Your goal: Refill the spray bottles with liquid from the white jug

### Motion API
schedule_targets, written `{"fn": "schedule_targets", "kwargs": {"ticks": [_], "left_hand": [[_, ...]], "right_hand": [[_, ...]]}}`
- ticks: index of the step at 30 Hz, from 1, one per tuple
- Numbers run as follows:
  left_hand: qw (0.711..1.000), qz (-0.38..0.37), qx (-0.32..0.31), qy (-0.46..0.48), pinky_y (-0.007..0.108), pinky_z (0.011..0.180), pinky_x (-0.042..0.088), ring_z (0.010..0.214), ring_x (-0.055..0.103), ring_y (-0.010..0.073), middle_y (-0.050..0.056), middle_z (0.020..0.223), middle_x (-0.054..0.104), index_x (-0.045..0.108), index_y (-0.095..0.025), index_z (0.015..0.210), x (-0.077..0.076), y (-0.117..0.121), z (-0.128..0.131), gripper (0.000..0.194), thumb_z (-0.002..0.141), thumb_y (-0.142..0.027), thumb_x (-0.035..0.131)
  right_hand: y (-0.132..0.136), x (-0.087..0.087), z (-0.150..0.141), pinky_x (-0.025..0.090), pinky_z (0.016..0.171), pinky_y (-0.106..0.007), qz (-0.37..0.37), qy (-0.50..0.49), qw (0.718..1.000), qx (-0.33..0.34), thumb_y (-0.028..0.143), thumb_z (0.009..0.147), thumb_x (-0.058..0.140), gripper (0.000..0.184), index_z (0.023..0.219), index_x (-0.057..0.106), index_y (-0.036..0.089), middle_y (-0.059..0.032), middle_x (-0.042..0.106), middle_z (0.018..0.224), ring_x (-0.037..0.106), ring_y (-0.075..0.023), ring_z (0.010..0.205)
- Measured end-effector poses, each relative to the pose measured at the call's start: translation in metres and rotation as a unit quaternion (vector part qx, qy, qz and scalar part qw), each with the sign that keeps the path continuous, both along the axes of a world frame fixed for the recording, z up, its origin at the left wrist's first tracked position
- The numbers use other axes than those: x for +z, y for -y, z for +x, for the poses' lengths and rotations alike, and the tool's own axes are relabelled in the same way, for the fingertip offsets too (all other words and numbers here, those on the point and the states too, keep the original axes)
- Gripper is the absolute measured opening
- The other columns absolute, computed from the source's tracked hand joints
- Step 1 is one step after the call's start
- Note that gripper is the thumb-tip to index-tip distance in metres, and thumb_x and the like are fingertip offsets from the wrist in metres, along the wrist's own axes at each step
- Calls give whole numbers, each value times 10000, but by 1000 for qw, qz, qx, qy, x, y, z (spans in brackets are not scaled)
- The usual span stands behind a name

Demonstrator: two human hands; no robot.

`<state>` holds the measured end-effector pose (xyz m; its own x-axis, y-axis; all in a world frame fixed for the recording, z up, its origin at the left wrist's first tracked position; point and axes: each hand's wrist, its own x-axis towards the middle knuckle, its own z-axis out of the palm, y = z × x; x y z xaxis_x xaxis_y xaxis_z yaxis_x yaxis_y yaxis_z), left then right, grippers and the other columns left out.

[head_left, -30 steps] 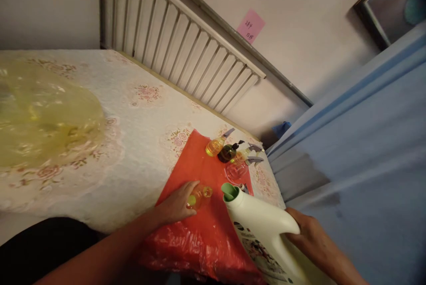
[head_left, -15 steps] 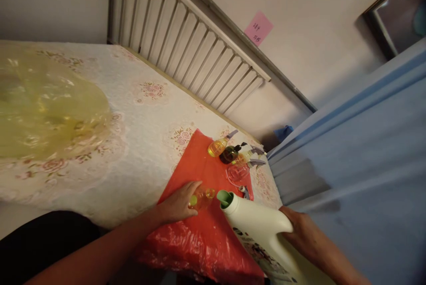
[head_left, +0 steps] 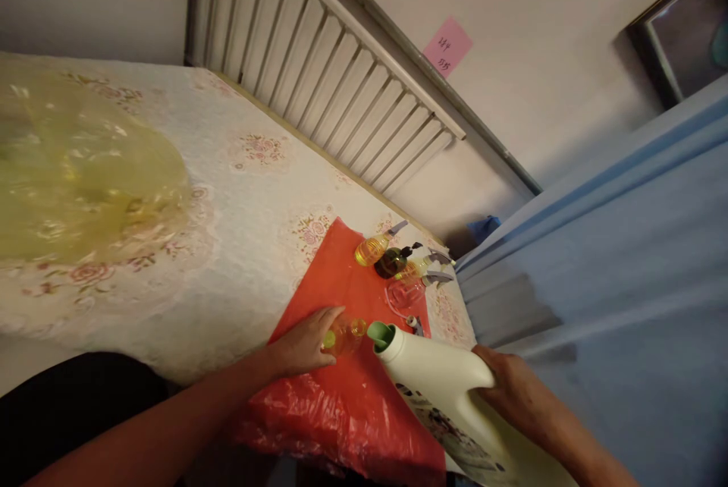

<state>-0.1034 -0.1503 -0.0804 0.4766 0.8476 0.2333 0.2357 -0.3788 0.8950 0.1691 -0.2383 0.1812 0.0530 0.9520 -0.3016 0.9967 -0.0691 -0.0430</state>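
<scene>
The uncapped cream jug (head_left: 440, 362) is gripped at its handle by the right hand (head_left: 509, 381) and tilted, its green spout (head_left: 380, 335) just beside the mouth of the clear bottle (head_left: 346, 338). No stream is discernible. The bottle is clasped by the left hand's (head_left: 301, 343) curled fingers over red plastic (head_left: 341, 274). Beyond, an amber bottle (head_left: 371, 250) is seen with its top fitted.

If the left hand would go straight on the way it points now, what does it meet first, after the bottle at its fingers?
Beyond the clear bottle, the left hand would probably meet the green spout of the cream jug first, though the spout may be higher.
</scene>
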Motion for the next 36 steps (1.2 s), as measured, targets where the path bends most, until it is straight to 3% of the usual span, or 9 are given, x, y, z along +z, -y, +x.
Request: {"fn": "schedule_targets", "kwargs": {"ticks": [36], "left_hand": [[999,28,-17,-37,445,1161,330,1390,392,285,156,1489,419,310,-180,1446,-3,-1,-2,894,651,-154,716]], "right_hand": [[-16,20,-21,385,550,-192,-39,65,997,20,95,676,514,213,819,624,209,-28,736,779,672,-152,692]]}}
